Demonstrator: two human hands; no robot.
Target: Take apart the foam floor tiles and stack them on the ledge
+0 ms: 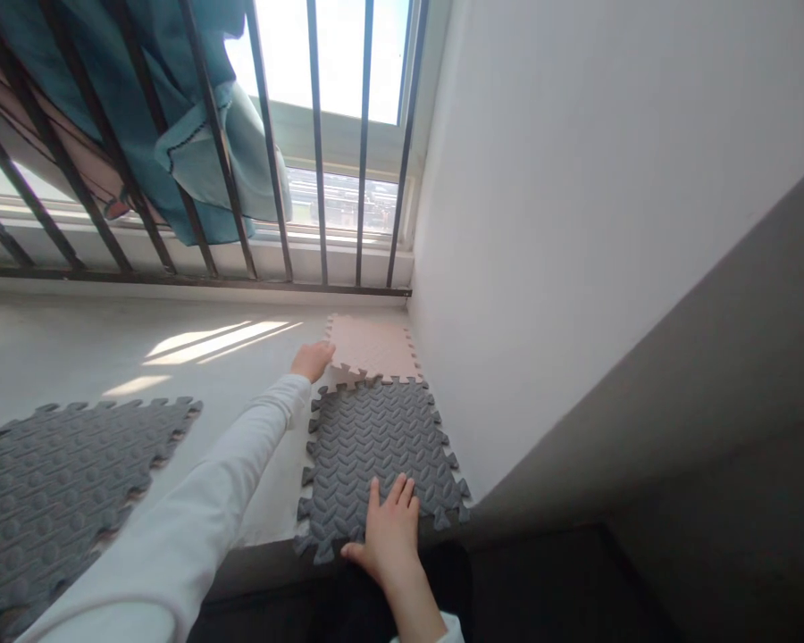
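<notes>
Pinched, as far as the view shows, between fingers and thumb of the left hand point(314, 360) is the left edge of a pale pink interlocking foam tile point(375, 344); the right hand point(394, 527) lies palm down with fingers spread on the near part of a dark grey foam tile with a herringbone tread point(375, 438), grasping nothing. A white wall point(576, 179) rises just to the right of both tiles, which lie on a pale ledge point(54, 357) below a black railing point(348, 289) (blue-green cloth point(194, 152) hangs behind its bars). A second dark grey tile, studded point(60, 482), lies apart at the left. The pink tile sits beyond the herringbone one, their toothed edges meeting at the right but looking slightly parted toward the left hand. The step in hand appears to be fitting these edges together; the next move probably calls for lining up the leftmost teeth and pressing down, while the right hand steadies the grey tile.
</notes>
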